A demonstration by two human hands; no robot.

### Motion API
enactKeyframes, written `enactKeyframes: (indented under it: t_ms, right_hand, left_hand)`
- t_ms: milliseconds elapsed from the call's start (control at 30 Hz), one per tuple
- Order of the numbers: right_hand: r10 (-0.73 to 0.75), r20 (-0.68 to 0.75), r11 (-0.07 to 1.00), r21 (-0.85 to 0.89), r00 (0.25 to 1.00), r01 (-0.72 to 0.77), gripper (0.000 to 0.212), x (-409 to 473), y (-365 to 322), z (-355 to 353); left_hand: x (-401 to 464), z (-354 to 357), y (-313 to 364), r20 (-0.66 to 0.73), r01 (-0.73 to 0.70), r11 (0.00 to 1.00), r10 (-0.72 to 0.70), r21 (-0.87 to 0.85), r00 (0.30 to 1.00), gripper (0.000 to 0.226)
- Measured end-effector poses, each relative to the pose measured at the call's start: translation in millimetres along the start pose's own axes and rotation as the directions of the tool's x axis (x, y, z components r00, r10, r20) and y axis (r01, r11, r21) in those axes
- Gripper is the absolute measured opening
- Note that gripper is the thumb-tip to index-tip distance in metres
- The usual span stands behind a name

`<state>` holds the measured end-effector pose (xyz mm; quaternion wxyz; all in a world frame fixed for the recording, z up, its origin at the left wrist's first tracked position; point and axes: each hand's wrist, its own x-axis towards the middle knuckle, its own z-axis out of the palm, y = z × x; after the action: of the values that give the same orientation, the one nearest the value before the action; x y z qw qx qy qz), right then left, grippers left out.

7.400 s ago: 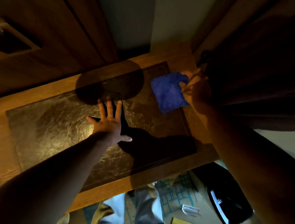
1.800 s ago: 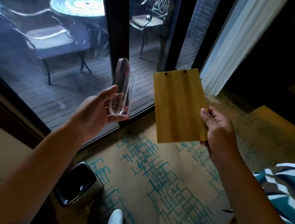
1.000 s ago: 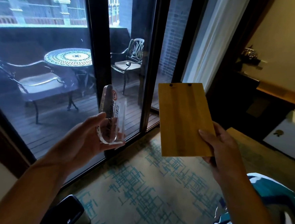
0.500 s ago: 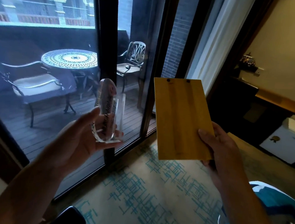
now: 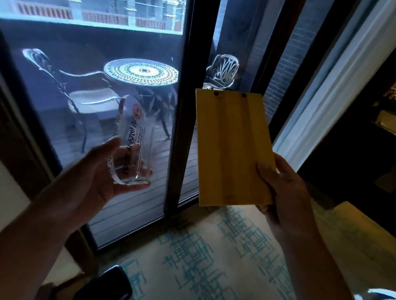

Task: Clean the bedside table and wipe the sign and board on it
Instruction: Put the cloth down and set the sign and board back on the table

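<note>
My left hand [image 5: 95,179] holds a clear acrylic sign [image 5: 132,144] with dark print and a red no-smoking mark, upright at chest height. My right hand [image 5: 283,192] grips the lower right corner of a yellow wooden board [image 5: 230,147], held upright with two dark studs at its top edge. Both are raised in front of a glass balcony door. The bedside table and the blue cloth are out of view.
A dark-framed glass door [image 5: 184,101] stands straight ahead, with a patio table and chairs outside. Beige carpet [image 5: 206,269] with teal lines covers the floor. A black bin [image 5: 105,289] sits low at left. White curtain [image 5: 327,89] and dark furniture [image 5: 382,140] lie right.
The view has swung left, so the door fills more of the frame. The sign has turned in my left hand, showing more of its printed face. The board stays in my right hand.
</note>
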<state>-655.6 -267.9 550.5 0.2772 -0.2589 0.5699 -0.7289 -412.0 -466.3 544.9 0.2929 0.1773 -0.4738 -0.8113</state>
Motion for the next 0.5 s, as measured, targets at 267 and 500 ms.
enactKeyframes:
  t_ms: [267,500]
  right_hand:
    - [0.074,0.247,0.996,-0.062,0.966,-0.061,0.037,74.2,37.4,17.5]
    - [0.192,0.579,0.98,-0.078,0.792,-0.181,0.048,130.1,69.6,45.7]
  left_hand:
    - [-3.1,-10.2,-10.7,-0.265,-0.092,0.996,0.085,-0.012,0.961,0.071]
    - [-29.9,-7.5,-31.4,-0.61,-0.179,0.983,0.16,0.029,0.776,0.104]
